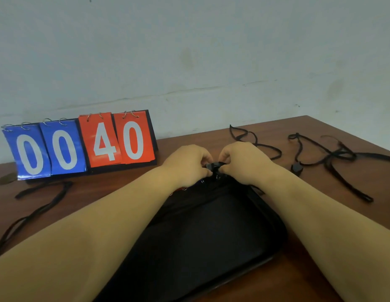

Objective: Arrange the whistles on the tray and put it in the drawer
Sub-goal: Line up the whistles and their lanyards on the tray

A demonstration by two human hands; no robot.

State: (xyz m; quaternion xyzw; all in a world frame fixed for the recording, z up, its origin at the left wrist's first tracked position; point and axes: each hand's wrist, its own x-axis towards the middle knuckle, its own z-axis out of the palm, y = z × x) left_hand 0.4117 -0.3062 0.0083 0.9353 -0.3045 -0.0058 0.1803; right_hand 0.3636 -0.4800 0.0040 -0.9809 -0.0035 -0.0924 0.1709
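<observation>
Two hands, head view: the left hand (187, 164) and the right hand (244, 162) meet knuckle to knuckle over the far end of the tray, with both bare forearms reaching in from the near edge.
Left fingers: curled tight, the fingertips pinching one end of a small black plastic whistle (213, 166).
Right fingers: curled the same way, nipping the other end of the whistle, the thumb tucked under.
Whistle: held between the two hands, just above the tray's far rim; most of it is hidden by the fingers.
Tray: a black rectangular tray (211, 236) with rounded corners lies flat on the table, one corner towards me, partly under the forearms.
Rings: a few small silver rings (218, 176) glint at the tray's far end, on dark shapes I cannot make out.
Table: a brown wooden table (115, 188) stands against a pale grey wall (211, 51).
Cords right: tangled black cord lanyards (333, 153) lie loose to the right of the hands, apart from the tray; a small black piece (296, 167) sits at the end of one cord, too small to name.
Cord left: another black lanyard (37, 205) trails along the table's left side.
Scoreboard: a flip scoreboard (80, 144) stands upright at the back left, with blue cards showing 00 and red cards showing 40.
</observation>
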